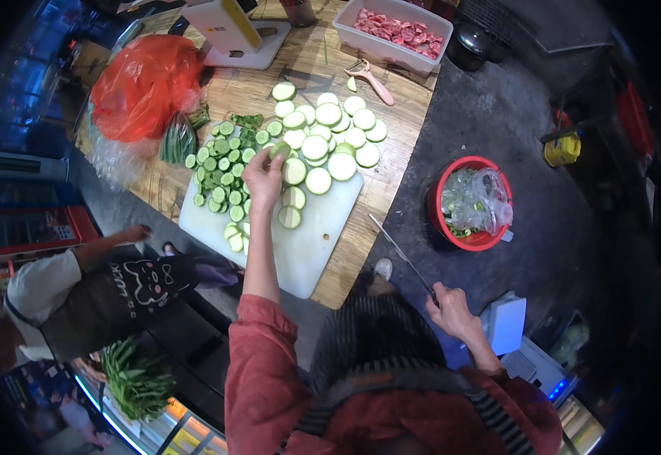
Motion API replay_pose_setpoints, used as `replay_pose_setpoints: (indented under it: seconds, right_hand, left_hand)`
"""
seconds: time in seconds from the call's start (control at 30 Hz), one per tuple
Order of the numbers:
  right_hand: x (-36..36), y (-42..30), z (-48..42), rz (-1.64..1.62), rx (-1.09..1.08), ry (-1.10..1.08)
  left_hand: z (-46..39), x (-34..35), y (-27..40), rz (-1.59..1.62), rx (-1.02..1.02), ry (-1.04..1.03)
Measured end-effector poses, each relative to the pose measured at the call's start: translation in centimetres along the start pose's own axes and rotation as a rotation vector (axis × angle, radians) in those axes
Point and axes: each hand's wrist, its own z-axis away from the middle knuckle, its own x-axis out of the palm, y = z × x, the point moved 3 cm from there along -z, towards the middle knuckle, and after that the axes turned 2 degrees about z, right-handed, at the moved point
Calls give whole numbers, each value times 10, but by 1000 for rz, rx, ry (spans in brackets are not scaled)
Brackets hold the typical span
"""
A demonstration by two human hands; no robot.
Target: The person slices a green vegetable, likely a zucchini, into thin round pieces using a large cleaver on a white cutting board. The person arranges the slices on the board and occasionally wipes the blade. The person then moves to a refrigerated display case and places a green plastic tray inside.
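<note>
My left hand reaches over the white cutting board, with a green vegetable piece pinched between its fingertips. Large pale round slices with green skin lie right of that hand, some on the board and some on the wooden table. Small cucumber slices are heaped to its left. Off the table's right side, my right hand grips a knife, its blade pointing up and left. A pink peeler rests beyond the large slices.
A plastic tub of raw meat pieces stands at the far right corner, a kitchen scale farther left. Red plastic bags lie at the left. A red bucket holding scraps stands on the floor. A person in a dark apron is at left.
</note>
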Motion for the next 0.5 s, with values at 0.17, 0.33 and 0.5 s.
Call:
replay_pose_setpoints:
  seconds: [0.17,0.33,0.5]
  right_hand:
    - [-15,5,2,18,11,36]
    - [-22,4,-2,50,-26,38]
    - [-24,-6,-11,85,-92,7]
  left_hand:
    - [28,-25,1,621,-371,-18]
    - [82,-38,-7,665,-503,-44]
    - [123,-38,-20,608,-605,-80]
